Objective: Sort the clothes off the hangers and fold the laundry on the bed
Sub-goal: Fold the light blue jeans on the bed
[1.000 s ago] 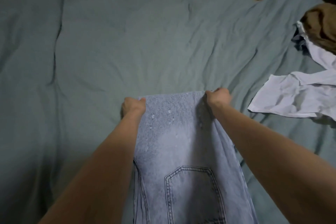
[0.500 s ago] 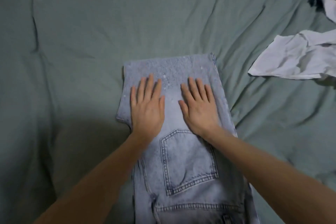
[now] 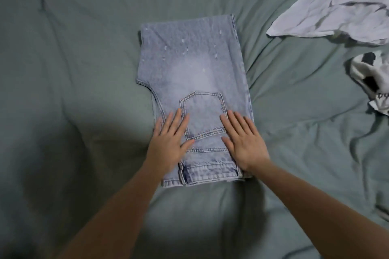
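Jeans (image 3: 193, 73) lie folded on the bed (image 3: 84, 48), roughly centre of view, back pocket (image 3: 203, 115) facing up, waistband at the near edge, folded end at the far edge. Light blue denim w/ a paler faded patch above the pocket.

L hand (image 3: 170, 143) flat on the jeans' near-left part, fingers straight & slightly spread, tips reaching the pocket's left seam; palm overlaps the left edge of the denim. Nothing gripped, just pressing down.

R hand (image 3: 245, 143) flat on the near-right part, fingers straight, pointing away from the person, just right of the pocket; heel of palm sits near the waistband's right corner. Also not gripping, only resting/pressing.

So the pocket sits between the two hands, most of the jeans lie beyond the fingertips, waistband just below the palms. Both forearms come in from the bottom corners.

Bed cover is grey-green, creased. White garment (image 3: 336, 17) lies crumpled at upper right, well apart from the jeans. A black & white cloth (image 3: 370, 78) is at the right edge, below the white one; what it is, can't tell.
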The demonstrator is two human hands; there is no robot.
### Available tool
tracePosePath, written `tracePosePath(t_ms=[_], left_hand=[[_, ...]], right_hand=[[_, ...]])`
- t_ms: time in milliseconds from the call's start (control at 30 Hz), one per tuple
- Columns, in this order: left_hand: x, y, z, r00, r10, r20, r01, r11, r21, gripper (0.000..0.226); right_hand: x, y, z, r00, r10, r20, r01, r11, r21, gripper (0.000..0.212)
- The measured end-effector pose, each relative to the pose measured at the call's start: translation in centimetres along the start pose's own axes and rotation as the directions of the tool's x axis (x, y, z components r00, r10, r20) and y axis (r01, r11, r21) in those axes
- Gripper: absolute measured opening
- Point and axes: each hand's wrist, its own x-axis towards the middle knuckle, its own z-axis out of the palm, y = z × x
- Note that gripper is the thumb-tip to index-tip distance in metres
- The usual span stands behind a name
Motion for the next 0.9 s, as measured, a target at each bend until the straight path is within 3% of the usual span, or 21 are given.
tracePosePath(t_ms=[100,200,300,367,467,567,667,767,833,900], left_hand=[[-1.1,-1.2,-0.1,0.997,-0.07,-0.035,0.073,0.994,0.084,0.069],[-3.0,1.2,-1.6,0.964,0.164,-0.211,-0.166,0.986,0.008,0.069],[-6.9,4.1,-0.9,0.936,0.345,-0.074,-0.341,0.938,0.051,0.092],[-7.7,4.6,0.5,0.968,0.252,-0.009,-0.25,0.964,0.092,0.099],[-6.6,5.1,1.1,0.985,0.17,-0.02,-0.165,0.976,0.145,0.095],[-6.1,5.8,1.2,0.982,0.171,-0.078,-0.153,0.968,0.199,0.061],[-6.2,6.3,0.7,0.991,0.125,-0.044,-0.116,0.977,0.181,0.054],[-5.8,5.4,-1.2,0.983,0.141,0.115,-0.144,0.989,0.024,0.067],[-5.1,4.0,-4.0,0.954,0.168,0.249,-0.121,0.974,-0.192,0.067],[-4.2,2.9,-7.0,0.969,0.182,0.165,-0.121,0.938,-0.323,0.06]], right_hand=[[-0.5,1.8,-1.3,0.999,0.041,0.022,-0.039,0.998,-0.058,0.062],[-2.4,0.5,-3.4,0.99,-0.123,-0.07,0.126,0.991,0.034,0.068],[-6.5,-0.7,-2.3,0.936,-0.351,-0.001,0.35,0.934,-0.074,0.08],[-7.2,-0.6,-0.9,0.955,-0.286,0.075,0.294,0.946,-0.139,0.089],[-6.3,-0.6,0.1,0.978,-0.182,0.103,0.199,0.963,-0.181,0.099],[-5.6,-1.6,0.9,0.983,-0.156,0.094,0.174,0.956,-0.235,0.087],[-5.6,-2.0,1.0,0.989,-0.142,0.03,0.145,0.961,-0.237,0.074],[-5.4,-1.5,-0.5,0.983,-0.159,0.089,0.175,0.957,-0.231,0.085],[-5.3,-1.4,-1.9,0.975,-0.177,0.136,0.197,0.968,-0.154,0.077],[-5.4,-1.4,-3.9,0.974,-0.175,0.141,0.178,0.984,-0.009,0.063]])
